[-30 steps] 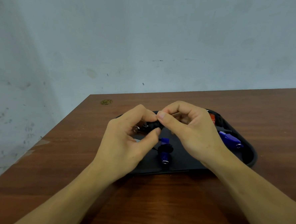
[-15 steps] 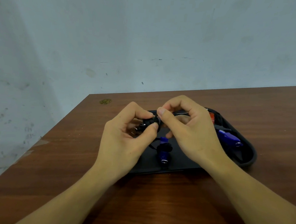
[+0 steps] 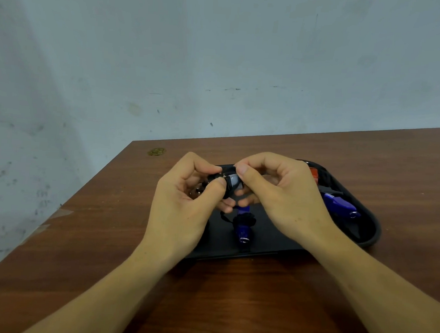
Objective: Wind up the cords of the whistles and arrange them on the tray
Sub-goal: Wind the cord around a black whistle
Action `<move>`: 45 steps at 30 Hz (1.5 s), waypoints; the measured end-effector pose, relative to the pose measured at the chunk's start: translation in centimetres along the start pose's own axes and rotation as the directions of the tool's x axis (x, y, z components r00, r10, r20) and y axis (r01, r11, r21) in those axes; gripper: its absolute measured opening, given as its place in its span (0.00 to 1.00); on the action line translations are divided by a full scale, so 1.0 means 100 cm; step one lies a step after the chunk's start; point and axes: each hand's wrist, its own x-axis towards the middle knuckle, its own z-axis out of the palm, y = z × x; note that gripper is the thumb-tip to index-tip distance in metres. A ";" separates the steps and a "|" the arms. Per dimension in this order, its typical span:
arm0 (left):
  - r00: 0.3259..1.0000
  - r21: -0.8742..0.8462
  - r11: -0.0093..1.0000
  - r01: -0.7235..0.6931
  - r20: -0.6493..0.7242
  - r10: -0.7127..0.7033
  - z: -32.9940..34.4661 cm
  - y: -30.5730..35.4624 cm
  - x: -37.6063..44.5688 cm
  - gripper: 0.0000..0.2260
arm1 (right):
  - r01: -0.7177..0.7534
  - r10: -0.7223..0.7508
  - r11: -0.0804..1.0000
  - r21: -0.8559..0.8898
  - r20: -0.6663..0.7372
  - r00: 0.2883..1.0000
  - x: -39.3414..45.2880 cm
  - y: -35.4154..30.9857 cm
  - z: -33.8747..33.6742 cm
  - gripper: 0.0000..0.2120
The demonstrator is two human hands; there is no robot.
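wall [image 3: 221, 50]: pale blue-grey, scuffed | table [image 3: 231, 295]: brown wood, taped left edge

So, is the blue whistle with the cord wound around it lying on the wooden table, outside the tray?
No, the blue whistle lies inside the black tray, near its front edge, below both hands.

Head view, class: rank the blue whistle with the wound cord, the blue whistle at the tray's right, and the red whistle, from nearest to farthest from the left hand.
Measured from the left hand:
1. Blue whistle with the wound cord, on the tray just to that hand's right.
2. Red whistle, at the tray's far edge, beyond the right hand.
3. Blue whistle at the tray's right, near the right rim.
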 end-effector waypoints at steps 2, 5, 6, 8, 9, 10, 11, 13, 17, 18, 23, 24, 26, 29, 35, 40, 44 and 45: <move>1.000 0.006 1.000 0.005 -0.008 -0.005 0.000 0.000 -0.001 0.03 | -0.027 0.027 0.999 0.043 0.001 1.000 0.000 -0.001 0.000 0.05; 1.000 -0.011 1.000 0.011 -0.018 -0.011 0.000 0.003 0.000 0.05 | -0.095 0.096 0.985 0.141 -0.001 0.995 0.001 -0.001 0.000 0.06; 1.000 -0.033 0.999 0.024 -0.019 -0.025 0.001 0.004 0.000 0.06 | -0.126 0.128 0.973 0.194 0.004 0.992 0.002 -0.001 0.000 0.05; 0.997 -0.107 0.991 0.077 -0.004 -0.078 0.001 0.007 0.000 0.11 | -0.165 0.167 0.949 0.269 0.017 0.986 0.004 0.000 -0.001 0.05; 0.994 -0.157 0.981 0.113 0.011 -0.113 0.002 0.008 0.000 0.12 | -0.170 0.170 0.946 0.276 0.025 0.985 0.004 0.000 -0.002 0.06; 0.989 -0.207 0.967 0.147 0.028 -0.144 0.002 0.008 0.000 0.12 | -0.171 0.167 0.949 0.266 0.038 0.985 0.005 0.000 -0.004 0.06; 0.985 -0.248 0.953 0.173 0.040 -0.168 0.001 0.009 0.000 0.12 | -0.170 0.161 0.955 0.244 0.056 0.985 0.005 -0.001 -0.005 0.07; 0.978 -0.307 0.929 0.208 0.051 -0.202 0.001 0.010 0.000 0.12 | -0.140 0.125 0.976 0.164 0.097 0.987 0.005 -0.004 -0.009 0.07; 0.941 -0.447 0.830 0.333 0.106 -0.320 0.002 0.016 0.001 0.15 | -0.048 0.041 0.998 0.034 0.173 0.984 0.003 -0.009 -0.014 0.09; 0.921 -0.484 0.788 0.380 0.122 -0.370 0.002 0.017 0.002 0.15 | -0.023 0.022 1.000 0.005 0.197 0.980 0.002 -0.009 -0.014 0.09; 0.859 -0.547 0.680 0.488 0.162 -0.486 0.007 0.017 0.003 0.10 | 0.114 -0.056 0.959 -0.259 0.219 0.974 -0.001 -0.006 -0.011 0.11; 0.854 -0.541 0.678 0.497 0.167 -0.493 0.007 0.017 0.002 0.11 | 0.136 -0.072 0.943 -0.304 0.213 0.974 -0.001 -0.005 -0.010 0.11; 0.843 -0.531 0.672 0.516 0.174 -0.510 0.007 0.017 0.001 0.11 | 0.148 -0.084 0.931 -0.334 0.198 0.977 -0.002 -0.005 -0.008 0.10; 0.824 -0.494 0.676 0.547 0.178 -0.537 0.008 0.016 0.000 0.12 | 0.132 -0.064 0.934 -0.332 0.208 0.976 -0.003 -0.002 -0.005 0.04; 0.846 -0.344 0.773 0.533 0.218 -0.486 0.014 0.019 -0.005 0.26 | 0.090 -0.004 0.946 -0.311 0.268 0.963 -0.003 -0.007 -0.002 0.05; 0.845 -0.392 0.748 0.535 0.233 -0.482 0.013 0.019 -0.004 0.24 | 0.086 0.004 0.913 -0.398 0.219 0.976 -0.004 -0.007 -0.001 0.04; 0.891 -0.324 0.831 0.453 0.140 -0.432 0.012 0.016 -0.004 0.12 | 0.021 0.035 0.955 -0.297 0.182 0.983 -0.005 -0.010 0.001 0.04; 0.903 -0.311 0.848 0.429 0.110 -0.416 0.012 0.015 -0.004 0.10 | -0.003 0.049 0.967 -0.255 0.177 0.983 -0.005 -0.011 0.002 0.04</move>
